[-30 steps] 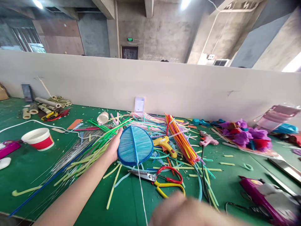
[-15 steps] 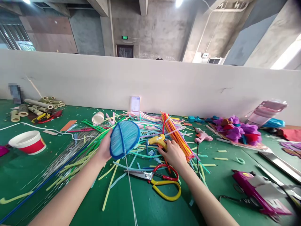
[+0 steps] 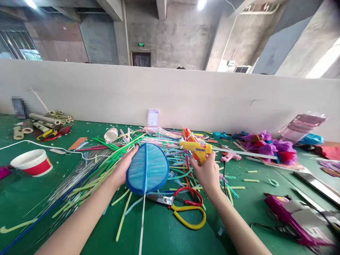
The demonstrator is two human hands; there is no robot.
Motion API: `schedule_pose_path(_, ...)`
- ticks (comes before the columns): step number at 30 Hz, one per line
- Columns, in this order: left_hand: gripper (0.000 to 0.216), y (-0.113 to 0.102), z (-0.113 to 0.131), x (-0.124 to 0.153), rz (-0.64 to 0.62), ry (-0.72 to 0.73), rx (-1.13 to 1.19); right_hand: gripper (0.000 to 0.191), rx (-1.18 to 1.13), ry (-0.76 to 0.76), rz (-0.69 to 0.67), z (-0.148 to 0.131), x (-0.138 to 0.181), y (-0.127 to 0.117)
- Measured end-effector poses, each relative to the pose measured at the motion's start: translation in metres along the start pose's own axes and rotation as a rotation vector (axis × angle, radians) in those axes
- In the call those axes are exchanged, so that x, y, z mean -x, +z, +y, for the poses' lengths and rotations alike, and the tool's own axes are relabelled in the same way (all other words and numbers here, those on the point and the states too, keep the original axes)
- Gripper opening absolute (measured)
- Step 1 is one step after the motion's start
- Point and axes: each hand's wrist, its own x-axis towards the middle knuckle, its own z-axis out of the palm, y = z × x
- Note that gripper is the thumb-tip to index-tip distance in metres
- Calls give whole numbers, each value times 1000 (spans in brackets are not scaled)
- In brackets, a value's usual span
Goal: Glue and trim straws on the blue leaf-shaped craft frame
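My left hand [image 3: 124, 165] is closed on the edge of a blue, leaf-shaped piece [image 3: 156, 168] with a darker blue rim and midrib. A thin pale stem [image 3: 142, 223] runs down from it toward me. In my right hand [image 3: 208, 175] is a yellow hot glue gun [image 3: 195, 147], lifted off the table, its nozzle pointing left toward the leaf piece but apart from it. A long whitish glue stick [image 3: 241, 152] juts out of its back. Scissors [image 3: 170, 201] with red and yellow handles lie below, their blades partly behind the leaf piece.
Green and yellow pipe cleaners [image 3: 106, 166] and thin wires [image 3: 71, 177] cover the table's middle left. A paper cup [image 3: 34, 164] and bamboo pieces [image 3: 47, 120] stand left. To the right lie a pink glue gun [image 3: 230, 156], purple felt flowers [image 3: 265, 145] and a magenta tool [image 3: 292, 219].
My right hand has raised the yellow glue gun from the pile and turned it level. The leaf piece has shifted right and down, its face now turned more toward me.
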Motion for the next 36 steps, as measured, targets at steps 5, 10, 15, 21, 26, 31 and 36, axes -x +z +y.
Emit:
schedule_pose_path(5, 43, 9, -11, 12, -46, 121, -330, 51, -69, -22, -56, -6, 8, 0)
schedule_pose_path(10, 40, 8, -17, 11, -67, 232, -543, 28, 106, -108, -135, -6, 13, 6)
schedule_pose_path(15, 40, 5, -12, 10, -62, 155, -417, 27, 148, -114, -134, -1, 10, 8)
schedule_pose_path(21, 35, 6, -1, 21, -255, 32, -150, 32, -363, 24, -225, -6, 9, 2)
schedule_pose_path(26, 30, 12, -7, 30, -555, 44, -177, 37, -749, 152, -480, -18, 19, 1)
schedule_pose_path(31, 32, 16, -12, 30, -606, 136, -275, 36, -845, 180, -587, -25, 28, 8)
schedule_pose_path(36, 30, 22, -12, 35, -657, 272, -439, 41, -865, 193, -626, -30, 34, 15)
